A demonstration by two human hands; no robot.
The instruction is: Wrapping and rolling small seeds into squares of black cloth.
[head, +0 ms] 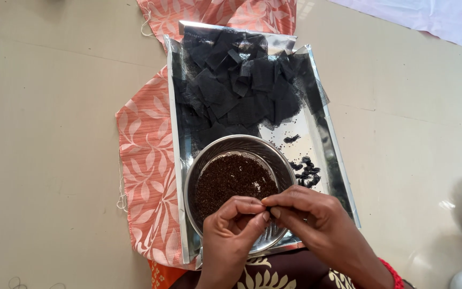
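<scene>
Both my left hand (230, 227) and right hand (316, 217) are pinched shut on something tiny, can't tell what, right over the bowl (199, 166) so spills land in it.

Fingertips' (266, 206) pinch hides something — unidentifiable (too small).

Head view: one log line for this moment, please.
left hand + right hand: fingertips pinched together | over steel bowl of dark granules | on foil tray | black mesh squares behind

A home: tiled floor (54, 134), patterned cloth (145, 176).
</scene>
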